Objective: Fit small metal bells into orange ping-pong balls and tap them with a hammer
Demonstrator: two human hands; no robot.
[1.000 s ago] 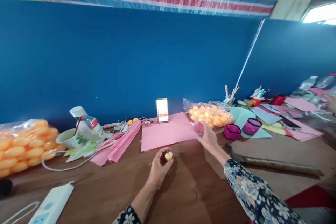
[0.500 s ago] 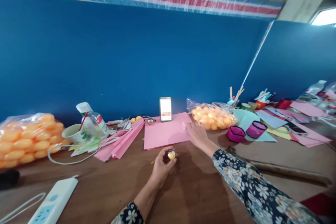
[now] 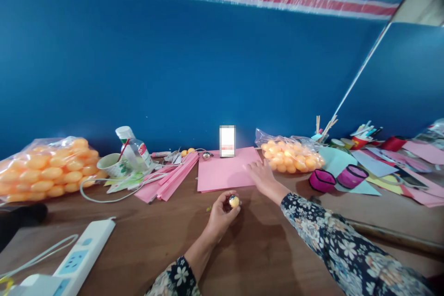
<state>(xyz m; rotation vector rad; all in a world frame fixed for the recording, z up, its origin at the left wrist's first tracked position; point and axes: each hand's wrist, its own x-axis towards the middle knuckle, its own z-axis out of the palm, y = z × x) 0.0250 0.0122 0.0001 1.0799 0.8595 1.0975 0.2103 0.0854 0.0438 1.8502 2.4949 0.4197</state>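
My left hand [image 3: 219,216] is closed round a small ball [image 3: 234,201], pale yellow with a dark, shiny part on its upper side, just above the brown table. Fingers stretched out, my right hand [image 3: 265,178] lies over the right edge of a stack of pink paper [image 3: 225,175] and grips nothing that I can see. Behind the paper stands a small upright white panel [image 3: 227,140], its face blurred out. A small shiny metal piece [image 3: 206,155] rests at the paper's back left corner.
Orange balls fill a clear bag [image 3: 52,171] at left and another bag [image 3: 291,155] behind my right hand. Pink strips [image 3: 178,175], a paper cup [image 3: 110,166] and a bottle [image 3: 137,150] stand left. A power strip [image 3: 78,259] lies front left; purple bands [image 3: 322,180] sit right.
The camera view has turned a little to the left, so the table things appear farther right. My right hand's fingers lie flatter over the paper's edge; my left hand still holds the ball.
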